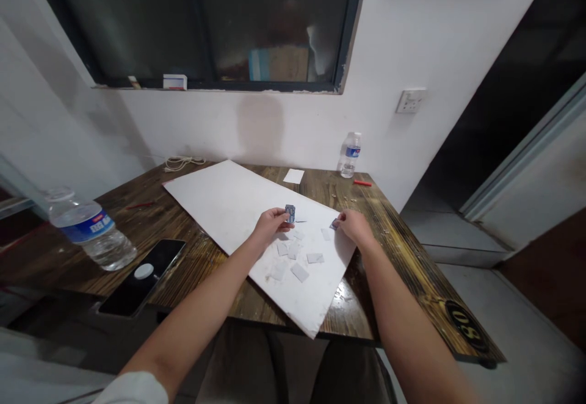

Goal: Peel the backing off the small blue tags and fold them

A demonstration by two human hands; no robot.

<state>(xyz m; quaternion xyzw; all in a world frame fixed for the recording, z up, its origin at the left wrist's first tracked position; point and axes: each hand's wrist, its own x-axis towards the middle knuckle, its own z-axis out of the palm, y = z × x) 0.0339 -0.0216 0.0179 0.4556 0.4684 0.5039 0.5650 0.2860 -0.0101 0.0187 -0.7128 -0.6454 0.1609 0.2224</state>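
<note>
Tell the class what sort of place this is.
Probably a plain indoor workroom: a worn wooden table, a wall socket, and a dark window in a white wall.

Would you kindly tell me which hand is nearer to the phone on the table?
The left hand, holding a small card, is nearer: it is over the white board, to the right of the phone. The right hand lies farther right, beyond it.
</note>
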